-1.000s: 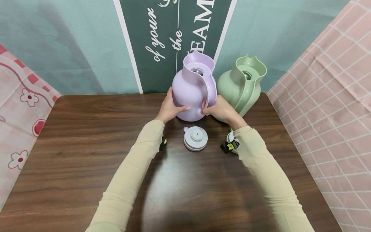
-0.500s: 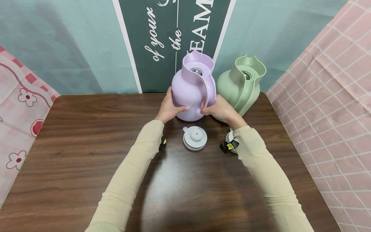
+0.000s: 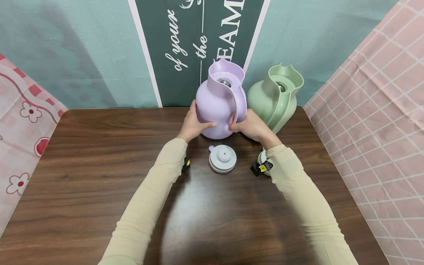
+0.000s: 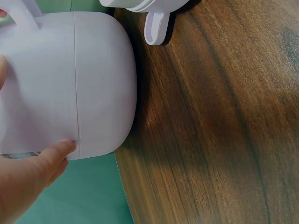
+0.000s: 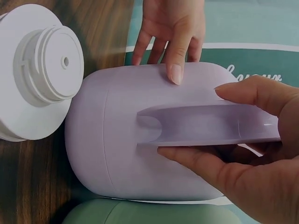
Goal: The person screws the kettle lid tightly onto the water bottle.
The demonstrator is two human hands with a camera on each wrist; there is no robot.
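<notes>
A lilac vacuum jug (image 3: 213, 101) stands upright at the back edge of the table, its neck uncovered and a shiny inner opening showing. My left hand (image 3: 192, 124) holds the left side of its body, thumb across the front and fingers around the side. On the right, my right hand (image 3: 254, 126) grips the lower part of the jug's handle (image 5: 196, 122) between thumb and fingers. Just in front of the jug lies a white stopper lid (image 3: 222, 160) with a small lilac tab (image 4: 156, 29).
A green vacuum jug (image 3: 263, 99) of the same shape stands close by on the right, also uncovered. Partly hidden by my right wrist is a second white lid (image 3: 262, 157). Cloth walls (image 3: 374, 110) border the wooden table (image 3: 99, 176) behind and at both sides.
</notes>
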